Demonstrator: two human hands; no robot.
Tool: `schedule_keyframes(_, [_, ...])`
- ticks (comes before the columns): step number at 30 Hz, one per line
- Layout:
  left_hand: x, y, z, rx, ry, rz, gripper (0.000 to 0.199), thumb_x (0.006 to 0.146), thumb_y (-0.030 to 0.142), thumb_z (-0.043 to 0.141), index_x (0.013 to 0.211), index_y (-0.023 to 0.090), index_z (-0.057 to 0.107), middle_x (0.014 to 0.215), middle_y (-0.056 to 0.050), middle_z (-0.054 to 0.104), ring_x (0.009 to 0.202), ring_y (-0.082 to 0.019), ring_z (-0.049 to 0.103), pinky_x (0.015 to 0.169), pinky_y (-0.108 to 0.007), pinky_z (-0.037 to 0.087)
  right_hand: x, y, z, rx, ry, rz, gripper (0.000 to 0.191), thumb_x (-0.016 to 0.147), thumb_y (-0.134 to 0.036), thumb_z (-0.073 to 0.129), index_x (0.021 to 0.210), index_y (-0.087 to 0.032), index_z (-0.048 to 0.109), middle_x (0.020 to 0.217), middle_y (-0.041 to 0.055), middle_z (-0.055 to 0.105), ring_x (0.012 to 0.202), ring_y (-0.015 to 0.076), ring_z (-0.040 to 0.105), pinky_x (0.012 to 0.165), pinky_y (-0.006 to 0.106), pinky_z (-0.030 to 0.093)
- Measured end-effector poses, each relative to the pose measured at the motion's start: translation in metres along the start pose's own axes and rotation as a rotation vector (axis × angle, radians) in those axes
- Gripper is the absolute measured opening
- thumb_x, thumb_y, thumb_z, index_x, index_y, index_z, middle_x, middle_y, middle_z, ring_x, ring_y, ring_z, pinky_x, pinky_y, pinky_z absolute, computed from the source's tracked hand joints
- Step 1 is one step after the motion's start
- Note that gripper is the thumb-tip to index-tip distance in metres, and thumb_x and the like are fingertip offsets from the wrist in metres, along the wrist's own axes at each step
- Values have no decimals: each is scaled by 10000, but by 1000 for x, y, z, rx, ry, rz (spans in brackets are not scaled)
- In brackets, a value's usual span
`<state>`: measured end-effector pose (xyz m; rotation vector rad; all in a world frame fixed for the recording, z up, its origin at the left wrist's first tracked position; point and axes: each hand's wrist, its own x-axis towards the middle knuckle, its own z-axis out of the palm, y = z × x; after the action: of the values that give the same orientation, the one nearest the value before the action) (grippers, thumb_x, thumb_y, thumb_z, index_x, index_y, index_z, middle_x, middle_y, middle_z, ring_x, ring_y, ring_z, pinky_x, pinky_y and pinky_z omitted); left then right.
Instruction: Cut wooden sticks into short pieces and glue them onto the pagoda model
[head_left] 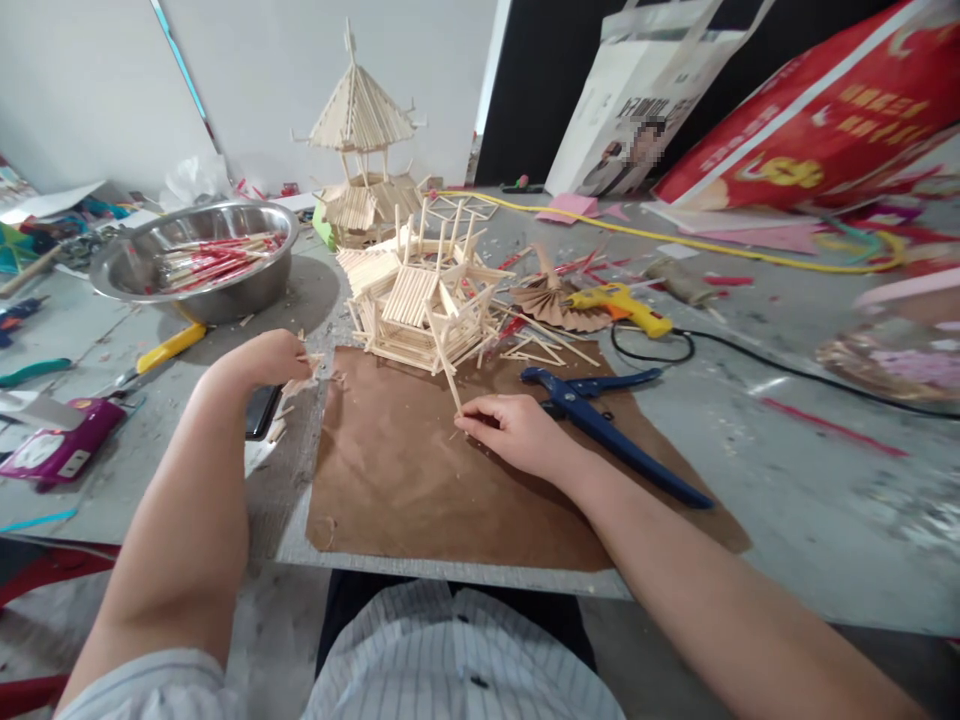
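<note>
Pinched between the fingertips of my right hand (pixel 514 430) is the lower end of a thin wooden stick (pixel 448 372), which slants up in front of a stick-built model (pixel 416 300). This model stands at the back edge of a brown sheet (pixel 405 460). My left hand (pixel 274 358) is at the left, over small wood scraps (pixel 279 425) and beside a dark phone-like object (pixel 262 412). Its fingers are curled down at the scraps; what they hold is too small to make out. Blue cutters (pixel 622 440) lie just right of my right hand.
A metal bowl (pixel 202 310) of red-tipped sticks stands at the back left. Behind the model rises a stick tower (pixel 360 120). A yellow glue gun (pixel 630 308) with a black cord lies right, near paper bags (pixel 630 90). A purple box (pixel 56 440) is far left.
</note>
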<state>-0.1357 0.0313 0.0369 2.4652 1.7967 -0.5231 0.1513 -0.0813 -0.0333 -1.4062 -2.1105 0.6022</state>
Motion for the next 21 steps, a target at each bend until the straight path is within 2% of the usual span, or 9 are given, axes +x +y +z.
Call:
schedule_keyframes(3, [-7, 13, -3, 4, -68, 124, 336, 670, 377, 424, 725, 158, 673, 673, -65, 642, 602, -160, 545, 586, -247, 395, -1, 1, 2, -8, -15, -14, 203, 788, -303, 476, 791, -187, 642, 750, 21, 668, 679, 139, 590, 611, 240, 409])
schedule_keyframes(10, [-23, 31, -8, 95, -147, 103, 241, 639, 299, 471, 692, 151, 654, 699, -104, 639, 611, -186, 557, 553, -260, 394, -2, 1, 4, -42, -32, -37, 205, 790, -308, 472, 805, -198, 645, 768, 17, 669, 680, 139, 584, 613, 245, 404])
schedule_keyframes(15, [-48, 30, -3, 146, -140, 111, 237, 647, 236, 448, 751, 174, 652, 838, -106, 648, 741, -211, 575, 603, -270, 410, -1, 1, 3, -31, -25, -57, 194, 792, -293, 468, 798, -200, 638, 787, 17, 672, 729, 146, 595, 639, 246, 411])
schedule_keyframes(21, [-60, 16, 19, 154, -178, 85, 263, 696, 272, 408, 730, 160, 643, 812, -114, 643, 732, -210, 581, 621, -274, 409, -1, 1, 4, -23, -20, -51, 193, 795, -305, 471, 805, -210, 639, 809, 9, 674, 751, 145, 602, 661, 247, 418])
